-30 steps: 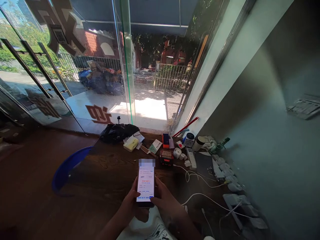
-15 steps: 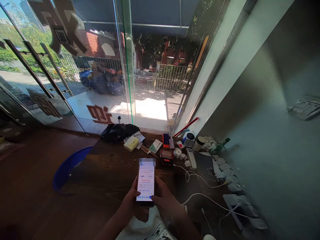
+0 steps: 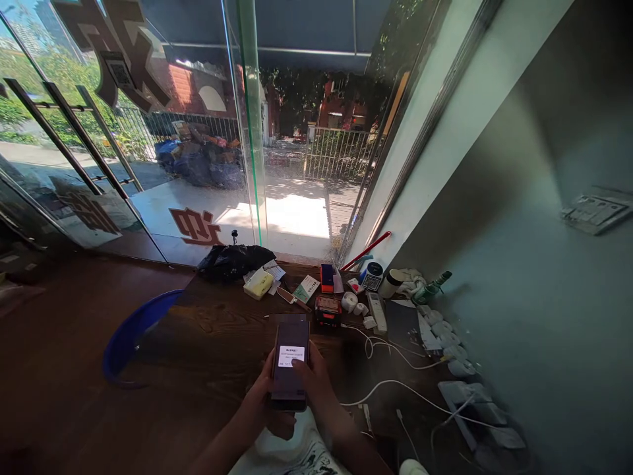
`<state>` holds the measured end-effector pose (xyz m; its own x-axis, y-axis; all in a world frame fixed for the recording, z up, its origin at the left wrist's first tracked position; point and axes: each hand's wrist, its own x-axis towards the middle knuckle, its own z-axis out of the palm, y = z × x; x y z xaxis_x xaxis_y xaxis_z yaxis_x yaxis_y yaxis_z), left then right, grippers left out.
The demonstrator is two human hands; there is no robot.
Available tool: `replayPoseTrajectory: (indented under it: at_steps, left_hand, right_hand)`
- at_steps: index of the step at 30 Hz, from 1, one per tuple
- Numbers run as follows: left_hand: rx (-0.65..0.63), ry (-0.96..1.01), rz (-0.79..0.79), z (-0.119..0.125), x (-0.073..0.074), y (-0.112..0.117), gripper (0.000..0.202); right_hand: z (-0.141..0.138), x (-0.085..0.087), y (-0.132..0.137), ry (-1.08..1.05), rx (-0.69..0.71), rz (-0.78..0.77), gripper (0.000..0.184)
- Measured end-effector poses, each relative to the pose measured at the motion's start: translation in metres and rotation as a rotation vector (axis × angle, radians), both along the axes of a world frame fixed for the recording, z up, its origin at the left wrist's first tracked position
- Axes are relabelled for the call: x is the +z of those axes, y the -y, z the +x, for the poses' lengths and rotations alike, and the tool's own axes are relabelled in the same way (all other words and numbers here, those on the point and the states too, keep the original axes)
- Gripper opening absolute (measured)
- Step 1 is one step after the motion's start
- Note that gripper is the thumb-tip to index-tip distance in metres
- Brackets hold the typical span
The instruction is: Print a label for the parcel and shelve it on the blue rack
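A smartphone (image 3: 287, 386) is held upright over the near edge of the wooden table. Its screen is dimmed around a white pop-up box with small text. My left hand (image 3: 262, 389) is closed round the phone's left side, with fingers showing below it. On the other side, my right hand (image 3: 319, 382) grips the right edge, its thumb over the lower right of the pop-up. Just beyond the phone sit a black-and-red battery-like block (image 3: 328, 310) and a knife (image 3: 291, 298) with a brown handle.
Behind lie a yellow pack (image 3: 258, 284), a black plastic bag (image 3: 235, 260) and a green-and-white card (image 3: 306, 288). To the right are a tape roll (image 3: 349, 301), a remote (image 3: 376, 311), white cables (image 3: 390, 382) and a green bottle (image 3: 435, 287). A blue chair (image 3: 119, 330) stands left.
The phone's screen went from a bright white page to a dimmed one with a pop-up. My right thumb moved up from the screen's bottom corner onto the pop-up.
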<state>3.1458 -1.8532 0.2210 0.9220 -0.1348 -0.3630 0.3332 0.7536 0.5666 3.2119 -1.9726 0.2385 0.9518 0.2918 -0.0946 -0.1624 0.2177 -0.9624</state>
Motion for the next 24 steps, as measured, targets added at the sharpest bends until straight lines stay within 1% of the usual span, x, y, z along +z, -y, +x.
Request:
replayPoseTrajectory:
  at_steps: [3, 6, 8, 10, 13, 16, 19, 21, 23, 24]
  left_hand:
    - [0.011, 0.004, -0.005, 0.001, -0.005, -0.001, 0.084]
    - [0.056, 0.011, -0.021, 0.003, -0.011, -0.002, 0.089]
    - [0.093, 0.022, -0.032, 0.003, -0.013, -0.002, 0.091]
    - [0.093, 0.015, -0.040, 0.002, -0.013, -0.001, 0.089]
    - [0.068, -0.010, -0.055, 0.002, -0.011, 0.000, 0.088]
    - [0.091, 0.013, -0.076, 0.005, -0.011, 0.001, 0.096]
    - [0.099, -0.009, -0.088, 0.007, -0.012, 0.001, 0.099]
    - [0.087, -0.025, -0.106, 0.007, -0.014, 0.001, 0.096]
    - [0.086, 0.000, -0.119, 0.007, -0.017, -0.001, 0.094]
    - [0.082, 0.011, -0.113, 0.008, -0.019, -0.002, 0.093]
  right_hand:
    - [-0.001, 0.003, 0.001, -0.005, 0.002, 0.000, 0.038]
    - [-0.002, 0.010, 0.002, -0.011, 0.026, 0.019, 0.034]
    - [-0.002, 0.013, 0.004, -0.015, 0.039, 0.027, 0.032]
    - [-0.002, 0.015, 0.004, -0.019, 0.041, 0.026, 0.032]
    - [-0.002, 0.012, 0.003, -0.033, 0.044, 0.032, 0.032]
    - [-0.001, 0.005, 0.000, -0.050, 0.043, 0.048, 0.031]
    - [-0.002, -0.001, -0.002, -0.040, 0.006, 0.044, 0.040]
    - [-0.003, -0.003, -0.002, 0.019, -0.047, 0.016, 0.055]
    - [-0.005, -0.005, 0.000, 0.150, -0.104, -0.074, 0.067]
    - [-0.006, -0.005, 0.002, 0.246, -0.131, -0.143, 0.070]
